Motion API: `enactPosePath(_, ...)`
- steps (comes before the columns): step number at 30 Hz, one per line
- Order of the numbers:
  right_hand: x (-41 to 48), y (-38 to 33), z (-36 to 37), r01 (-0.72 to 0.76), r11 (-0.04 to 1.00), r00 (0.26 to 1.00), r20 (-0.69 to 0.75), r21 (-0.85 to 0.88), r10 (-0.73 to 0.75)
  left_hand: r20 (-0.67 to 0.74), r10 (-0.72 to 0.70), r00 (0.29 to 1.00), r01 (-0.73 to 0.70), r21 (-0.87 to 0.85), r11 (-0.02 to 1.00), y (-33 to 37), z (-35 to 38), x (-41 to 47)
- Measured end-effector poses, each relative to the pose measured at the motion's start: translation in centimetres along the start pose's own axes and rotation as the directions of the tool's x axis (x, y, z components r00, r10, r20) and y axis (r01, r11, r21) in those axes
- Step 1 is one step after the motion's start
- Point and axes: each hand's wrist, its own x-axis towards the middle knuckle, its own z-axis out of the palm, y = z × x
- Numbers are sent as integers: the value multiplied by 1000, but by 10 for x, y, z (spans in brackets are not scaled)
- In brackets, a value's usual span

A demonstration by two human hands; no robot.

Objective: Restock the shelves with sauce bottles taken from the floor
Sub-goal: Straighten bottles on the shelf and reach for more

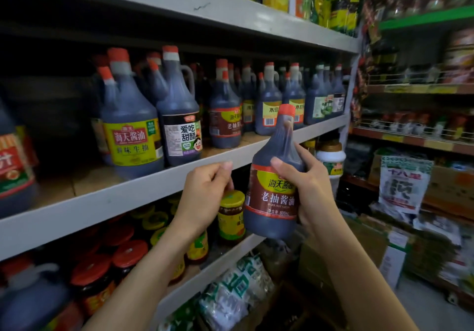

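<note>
Sauce bottle (269, 202): label's R edge hidden under right hand (310, 192). Left hand (202, 195) curled, palm turned away, can't tell if it holds anything. Red-label bottle (12, 166) at 9 o'clock cut by frame edge. Side shelves (410, 139) at 3 o'clock too blurred to read.

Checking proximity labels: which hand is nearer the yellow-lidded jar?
Left. The left hand is just beside the yellow-lidded jar; the right hand grips the sauce bottle on its other side.

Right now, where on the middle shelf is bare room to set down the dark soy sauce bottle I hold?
The widest bare wood lies between the far-left red-labelled jug and the big yellow-labelled dark jug. A narrow front strip is free beside the smaller red-labelled bottle. Further right the row is crowded.
</note>
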Motion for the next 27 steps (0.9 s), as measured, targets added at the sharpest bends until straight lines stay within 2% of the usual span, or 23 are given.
enactPosePath(3, 1, -3, 7, -9, 999, 999, 32, 31, 8, -28, -21, 999, 18, -75, 997, 4, -7, 2)
enactPosePath(6, 2, -5, 8, -11, 998, 999, 34, 55, 9, 17, -41, 999, 43, -167, 985, 6, -9, 2)
enactPosePath(10, 5, -6, 5, -8, 998, 1000, 13, 55, 7, 47, -54, 997, 61, -188, 980, 7, -7, 3)
enactPosePath(15, 11, -3, -5, -9, 997, 1000, 31, 77, 6, 30, -75, 997, 78, -115, 990, 3, 2, 9)
enactPosePath(17, 16, -1, -10, -4, 997, 999, 42, 77, 0, 60, -97, 993, 99, -23, 995, -3, 8, 13)
enactPosePath(20, 33, 1, -21, 1, 997, 999, 33, 76, -3, 282, -211, 936, 157, 201, 967, -18, 23, 17)
enactPosePath(22, 53, 2, -29, 14, 997, 999, 30, 72, -16, 376, -222, 900, 130, 253, 959, -24, 37, 23)
enactPosePath(25, 94, 2, -38, 61, 996, 996, 56, 71, -65, 251, -111, 962, 105, 35, 994, -15, 52, 48)
enactPosePath(27, 127, 0, -41, 95, 994, 992, 73, 56, -99, 234, -137, 962, 170, -125, 977, -4, 63, 74)
